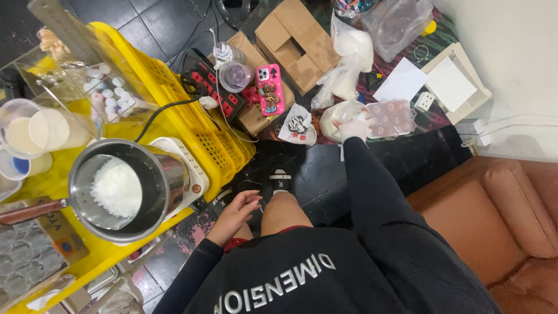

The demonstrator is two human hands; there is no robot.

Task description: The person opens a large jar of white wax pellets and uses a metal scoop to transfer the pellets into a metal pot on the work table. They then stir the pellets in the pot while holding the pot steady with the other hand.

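A clear plastic tray with round cavities (pixel 392 118) lies on the dark floor ahead of the person's knees, just beside a clear bag of white material (pixel 332 119). The right hand (pixel 356 127), in a white glove, reaches down at the tray's left edge, over the bag; whether it grips the tray, the bag or something between them cannot be told, since the fingers are hidden under the hand and blur into the white plastic. The left hand (pixel 237 210) hangs loosely above the left knee, fingers half curled and slightly apart, holding nothing.

Farther left, a steel saucepan (pixel 119 189) with white flakes inside sits on a white hotplate (pixel 185 166) on a yellow crate (pixel 197 125); its handle is cut off by the picture's edge. Behind the tray lie cardboard boxes (pixel 293 43) and a pink phone (pixel 270 88). A brown sofa (pixel 511 221) is partly out of view at the right.
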